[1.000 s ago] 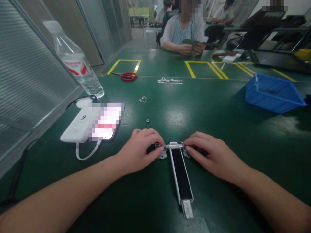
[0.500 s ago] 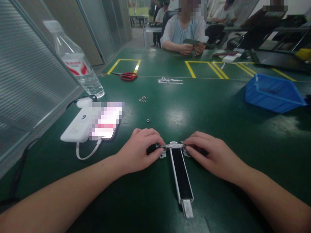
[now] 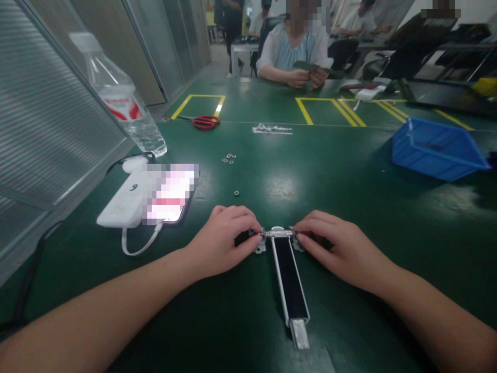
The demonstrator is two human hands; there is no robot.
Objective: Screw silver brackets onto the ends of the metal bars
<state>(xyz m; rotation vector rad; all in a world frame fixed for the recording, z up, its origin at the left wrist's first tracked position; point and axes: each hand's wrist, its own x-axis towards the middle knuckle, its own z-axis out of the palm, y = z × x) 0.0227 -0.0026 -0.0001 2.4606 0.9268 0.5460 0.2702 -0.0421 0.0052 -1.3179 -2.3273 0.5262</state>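
Note:
A T-shaped metal part (image 3: 291, 282) lies on the green table in front of me. Its long arm has a black strip between silver edges and a narrower bare tongue at the near end. Across its far end runs a short silver rod with a small metal bracket at either side. My left hand (image 3: 227, 241) pinches the rod's left end between thumb and fingers. At the right end, the thumb and fingers of my right hand (image 3: 336, 248) close in the same way. My fingertips partly cover both brackets, so any small nut or screw there is hidden.
Small nuts or washers (image 3: 236, 193) lie beyond my left hand. A power bank (image 3: 120, 204) and phone (image 3: 174, 194) sit left, near a water bottle (image 3: 124, 103). Farther off are red scissors (image 3: 205, 123), thin metal pieces (image 3: 272, 128), a blue bin (image 3: 435, 150) and a seated person (image 3: 297, 52).
Both hands keep nearly the same grip on the metal part, which stays in place. In the background, a standing person has shifted left.

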